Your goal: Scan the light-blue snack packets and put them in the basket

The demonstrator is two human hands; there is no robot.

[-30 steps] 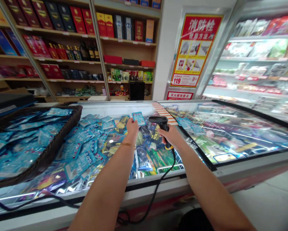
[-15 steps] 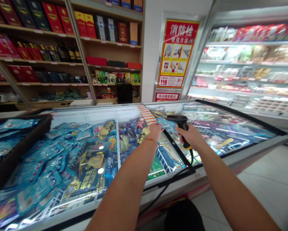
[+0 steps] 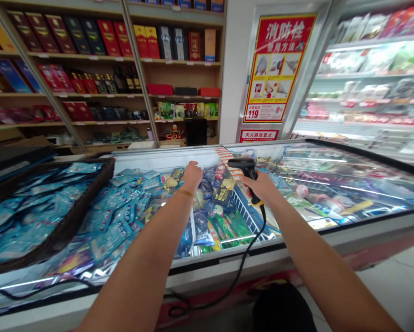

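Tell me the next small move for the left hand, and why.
Probably best to move the left hand toward the dark basket for one of the blue packets: no packet shows in that hand, many lie in the basket, and the right hand holds the black scanner.

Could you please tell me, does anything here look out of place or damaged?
I see no clear spill or damage. Only the black cord of the scanner in the right hand looks untidy: it hangs slack over the freezer's front edge, with a loose loop below.
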